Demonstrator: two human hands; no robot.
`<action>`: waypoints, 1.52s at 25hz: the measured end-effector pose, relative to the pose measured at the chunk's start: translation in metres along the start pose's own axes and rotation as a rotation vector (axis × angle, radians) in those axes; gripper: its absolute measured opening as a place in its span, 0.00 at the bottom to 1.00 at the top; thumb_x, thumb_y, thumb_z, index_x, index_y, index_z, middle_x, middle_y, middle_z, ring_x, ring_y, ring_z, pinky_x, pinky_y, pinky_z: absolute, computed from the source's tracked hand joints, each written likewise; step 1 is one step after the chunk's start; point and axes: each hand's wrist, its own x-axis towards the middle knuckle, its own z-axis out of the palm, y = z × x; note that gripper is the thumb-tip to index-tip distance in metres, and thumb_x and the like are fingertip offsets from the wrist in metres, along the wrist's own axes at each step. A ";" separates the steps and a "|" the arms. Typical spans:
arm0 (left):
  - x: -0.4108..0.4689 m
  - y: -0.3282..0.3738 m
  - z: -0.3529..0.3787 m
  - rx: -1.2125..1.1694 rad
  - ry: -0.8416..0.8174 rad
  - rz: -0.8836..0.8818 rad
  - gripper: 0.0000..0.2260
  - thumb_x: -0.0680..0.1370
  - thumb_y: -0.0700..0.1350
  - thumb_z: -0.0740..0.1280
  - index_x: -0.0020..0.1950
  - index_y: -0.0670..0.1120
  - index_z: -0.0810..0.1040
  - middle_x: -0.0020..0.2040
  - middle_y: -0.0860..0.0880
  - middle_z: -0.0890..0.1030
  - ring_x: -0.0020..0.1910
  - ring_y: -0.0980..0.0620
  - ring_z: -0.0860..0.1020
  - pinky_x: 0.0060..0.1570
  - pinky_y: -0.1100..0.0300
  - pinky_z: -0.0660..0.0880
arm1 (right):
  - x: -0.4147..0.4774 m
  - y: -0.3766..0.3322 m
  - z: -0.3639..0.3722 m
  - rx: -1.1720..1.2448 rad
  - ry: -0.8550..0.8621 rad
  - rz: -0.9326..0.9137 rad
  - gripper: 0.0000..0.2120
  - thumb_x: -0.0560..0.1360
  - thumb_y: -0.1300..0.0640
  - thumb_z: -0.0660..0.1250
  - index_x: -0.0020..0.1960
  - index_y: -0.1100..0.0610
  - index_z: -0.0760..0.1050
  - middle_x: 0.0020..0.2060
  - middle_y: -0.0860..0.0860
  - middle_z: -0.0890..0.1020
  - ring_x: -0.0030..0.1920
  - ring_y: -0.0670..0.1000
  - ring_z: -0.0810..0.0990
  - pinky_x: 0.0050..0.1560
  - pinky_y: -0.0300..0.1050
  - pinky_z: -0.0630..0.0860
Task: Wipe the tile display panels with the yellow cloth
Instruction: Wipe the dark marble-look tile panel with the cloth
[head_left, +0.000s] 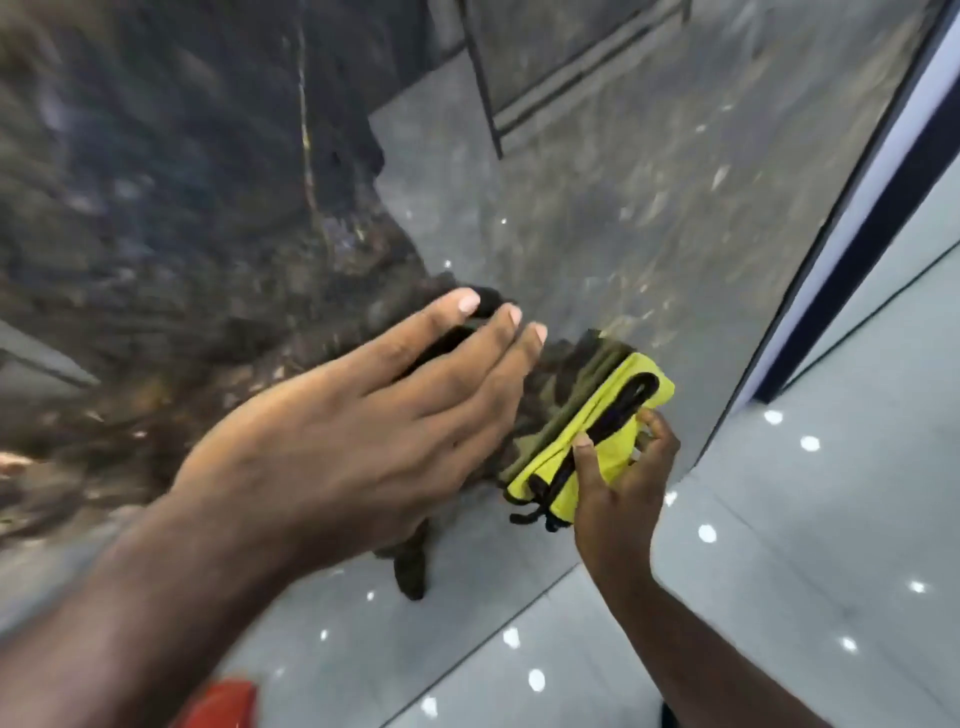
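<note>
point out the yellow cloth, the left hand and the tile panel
yellow cloth (613, 452): head view, its folded yellow face
left hand (363, 431): head view, back of the hand
tile panel (597, 234): head view, bare glossy surface

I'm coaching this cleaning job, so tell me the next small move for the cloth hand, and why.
Probably slide the yellow cloth upward across the tile panel. The right hand pinches the folded cloth low against the glossy surface, and the left hand lies flat on the panel beside it, so most of the panel lies above the cloth. Blur hides any streaks.
</note>
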 end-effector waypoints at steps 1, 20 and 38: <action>0.000 0.001 0.001 0.006 -0.017 0.001 0.34 0.83 0.49 0.64 0.83 0.29 0.60 0.84 0.32 0.63 0.83 0.35 0.63 0.85 0.37 0.54 | 0.003 0.012 0.000 0.002 -0.029 0.102 0.29 0.80 0.57 0.71 0.76 0.61 0.64 0.71 0.54 0.71 0.73 0.55 0.71 0.74 0.47 0.66; -0.002 0.003 0.002 -0.185 0.102 -0.072 0.24 0.87 0.48 0.60 0.71 0.29 0.76 0.73 0.31 0.77 0.77 0.33 0.73 0.82 0.37 0.63 | 0.048 -0.002 -0.020 -0.016 -0.078 0.447 0.24 0.80 0.56 0.73 0.70 0.54 0.65 0.50 0.49 0.75 0.52 0.56 0.76 0.53 0.48 0.70; 0.003 -0.029 -0.057 -0.158 0.377 -0.791 0.27 0.80 0.51 0.67 0.75 0.39 0.75 0.85 0.40 0.63 0.84 0.38 0.60 0.84 0.33 0.44 | 0.062 -0.289 -0.071 -0.129 0.132 -0.447 0.28 0.77 0.62 0.72 0.74 0.55 0.67 0.64 0.57 0.73 0.62 0.54 0.75 0.65 0.47 0.71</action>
